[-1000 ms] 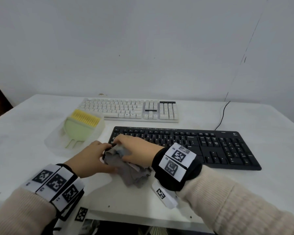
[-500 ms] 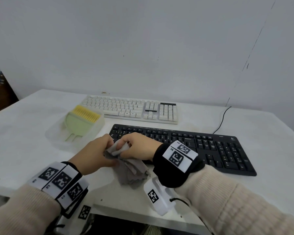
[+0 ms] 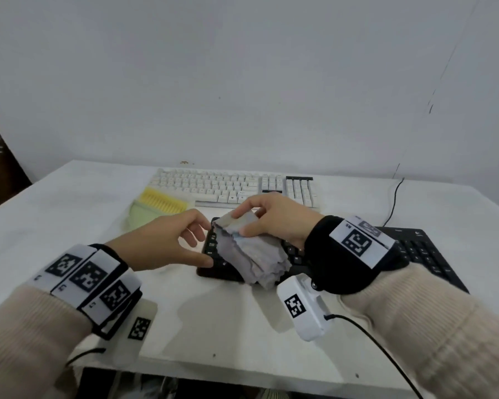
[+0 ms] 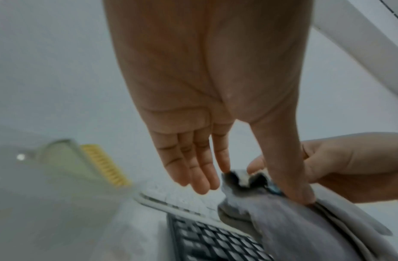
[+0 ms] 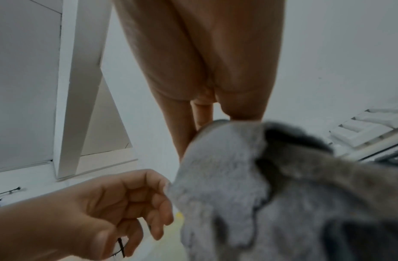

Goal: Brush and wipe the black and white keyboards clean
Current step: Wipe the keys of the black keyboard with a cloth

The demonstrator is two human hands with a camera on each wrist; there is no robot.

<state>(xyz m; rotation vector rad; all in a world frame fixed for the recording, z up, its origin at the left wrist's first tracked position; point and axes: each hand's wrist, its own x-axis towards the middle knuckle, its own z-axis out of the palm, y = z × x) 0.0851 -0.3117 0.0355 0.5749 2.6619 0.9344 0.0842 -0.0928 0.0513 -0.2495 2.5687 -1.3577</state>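
— From the head view, what's in play?

— The right hand [image 3: 274, 218] pinches a folded grey cloth [image 3: 249, 251] by its top edge, held above the left end of the black keyboard [image 3: 424, 254], which lies near, with its cable [image 3: 393, 197] running to the far right. The left hand [image 3: 162, 241] hangs just left of the cloth, fingers loosely spread, holding nothing. The white keyboard [image 3: 213, 187] lies farther back, parallel to the black one.

— And room to move?

— The white table [image 3: 55, 226] is bare at the far left and right. A yellow-bristled green brush [image 3: 156, 207] lies left of the keyboards, beside the white one's near-left corner. A plain pale wall stands behind.

— The left wrist view?

— The left hand [image 4: 204, 106] shows an open palm, fingers straight; its thumb seems to touch the cloth [image 4: 294, 220], though blur makes that uncertain. The right hand [image 4: 349, 167] grips the cloth's top. The black keyboard [image 4: 215, 243] is below, the brush [image 4: 99, 166] to the left.

— The right wrist view?

— The right hand [image 5: 204, 61] has its fingers closed on the cloth's [image 5: 260, 194] upper fold. The left hand [image 5: 92, 208] sits just beside it, fingers loosely curled. The white keyboard's [image 5: 361, 127] edge shows at right.
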